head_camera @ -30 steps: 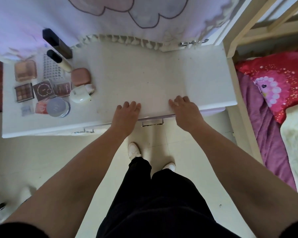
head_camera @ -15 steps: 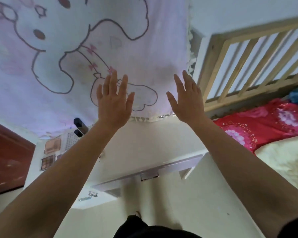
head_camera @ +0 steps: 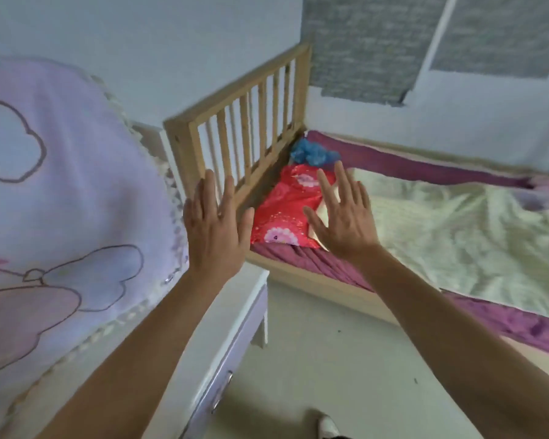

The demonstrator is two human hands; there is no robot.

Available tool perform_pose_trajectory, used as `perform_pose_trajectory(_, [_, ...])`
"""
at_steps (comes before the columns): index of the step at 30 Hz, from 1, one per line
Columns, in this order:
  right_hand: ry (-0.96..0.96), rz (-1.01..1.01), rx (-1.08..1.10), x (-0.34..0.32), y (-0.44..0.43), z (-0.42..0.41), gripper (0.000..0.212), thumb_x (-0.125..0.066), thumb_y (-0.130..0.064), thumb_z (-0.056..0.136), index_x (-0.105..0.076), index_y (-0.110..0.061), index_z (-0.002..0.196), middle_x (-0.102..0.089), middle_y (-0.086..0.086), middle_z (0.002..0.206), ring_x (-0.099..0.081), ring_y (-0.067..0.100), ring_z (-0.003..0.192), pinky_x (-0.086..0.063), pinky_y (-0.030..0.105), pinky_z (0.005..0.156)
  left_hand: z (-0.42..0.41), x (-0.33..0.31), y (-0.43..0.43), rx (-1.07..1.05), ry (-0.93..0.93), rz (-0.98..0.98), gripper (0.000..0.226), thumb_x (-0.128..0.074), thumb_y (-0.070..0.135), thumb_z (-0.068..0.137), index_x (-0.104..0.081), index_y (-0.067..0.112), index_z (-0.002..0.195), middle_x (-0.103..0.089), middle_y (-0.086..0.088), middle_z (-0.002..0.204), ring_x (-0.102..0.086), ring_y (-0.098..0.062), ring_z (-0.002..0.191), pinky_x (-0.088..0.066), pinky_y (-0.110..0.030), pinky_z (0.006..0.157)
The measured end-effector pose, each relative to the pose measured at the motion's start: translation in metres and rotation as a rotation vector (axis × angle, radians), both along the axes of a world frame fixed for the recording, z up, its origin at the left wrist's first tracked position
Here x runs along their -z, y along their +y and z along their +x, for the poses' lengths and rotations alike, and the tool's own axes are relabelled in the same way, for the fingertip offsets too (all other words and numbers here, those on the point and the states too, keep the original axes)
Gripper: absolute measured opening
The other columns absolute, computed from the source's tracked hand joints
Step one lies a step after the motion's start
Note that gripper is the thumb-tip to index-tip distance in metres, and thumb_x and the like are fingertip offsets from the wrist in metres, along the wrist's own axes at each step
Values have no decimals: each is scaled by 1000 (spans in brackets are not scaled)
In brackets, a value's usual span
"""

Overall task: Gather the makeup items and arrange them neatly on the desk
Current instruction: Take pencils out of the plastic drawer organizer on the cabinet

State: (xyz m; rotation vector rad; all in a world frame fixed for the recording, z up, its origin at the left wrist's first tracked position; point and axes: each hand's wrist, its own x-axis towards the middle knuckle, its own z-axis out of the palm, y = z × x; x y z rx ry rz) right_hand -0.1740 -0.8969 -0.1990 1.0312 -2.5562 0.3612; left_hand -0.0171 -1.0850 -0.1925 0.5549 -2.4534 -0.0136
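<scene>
View swings off the desk (head_camera: 241, 299) toward the bed (head_camera: 301, 278); the makeup items, grouped at its left end a second ago, are now out of frame. We raise left hand (head_camera: 214, 229) and right hand (head_camera: 343, 223), fingers straight, spread, holding nothing (arranging looks finished).

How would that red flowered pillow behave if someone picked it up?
The red flowered pillow would probably sag, since its cover lies rumpled. Likely light for its bulk. Lying flat on the purple sheet, it should not roll.
</scene>
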Motion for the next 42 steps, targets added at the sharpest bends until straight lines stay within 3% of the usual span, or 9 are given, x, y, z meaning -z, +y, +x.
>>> perform_pose_trajectory(8, [60, -25, 619, -12, 275, 60, 76, -32, -64, 98, -15, -22, 158, -11, 15, 165, -14, 34, 151, -17, 51, 121, -98, -10, 226, 727, 2, 110, 64, -33, 49, 102, -19, 16, 156, -12, -17, 162, -14, -35, 149, -20, -57, 116])
perform_pose_trajectory(12, [104, -75, 895, -25, 401, 120, 75, -35, -63, 98, -19, -20, 158, -13, 17, 164, -17, 35, 150, -19, 55, 120, -94, -26, 365, 1016, 21, 90, 64, -33, 47, 101, -23, 14, 155, -12, -17, 162, -12, -34, 149, -21, -58, 114])
perform_pose_trajectory(17, [162, -169, 1128, -28, 539, 206, 76, -37, -62, 98, -18, -20, 158, -11, 16, 164, -13, 31, 152, -14, 48, 123, -60, -40, 539, 1312, 48, 38, 63, -28, 49, 102, -22, 16, 155, -12, -15, 163, -12, -32, 150, -21, -58, 115])
perform_pose_trajectory(24, [199, -135, 1411, -38, 752, 322, 75, -37, -61, 97, -19, -19, 158, -13, 16, 164, -15, 32, 151, -12, 47, 122, 7, -47, 790, 1529, 104, 64, 62, -31, 47, 102, -22, 17, 156, -10, -15, 163, -11, -31, 151, -22, -58, 114])
perform_pose_trajectory(30, [218, -127, 1633, -37, 899, 420, 74, -37, -60, 98, -19, -20, 157, -13, 17, 164, -17, 32, 151, -17, 51, 122, 77, -53, 964, 1733, 64, 99, 67, -17, 57, 100, -23, 20, 156, -7, -13, 164, -8, -30, 151, -17, -59, 116])
perform_pose_trajectory(42, [151, -65, 1987, 8, 1146, 522, 76, -31, -62, 98, -12, -21, 159, -8, 17, 164, -16, 34, 150, -14, 54, 120, 133, -2, 1293, 2124, 30, 147, 65, -30, 54, 100, -31, 15, 153, -13, -18, 162, -14, -35, 149, -18, -63, 113])
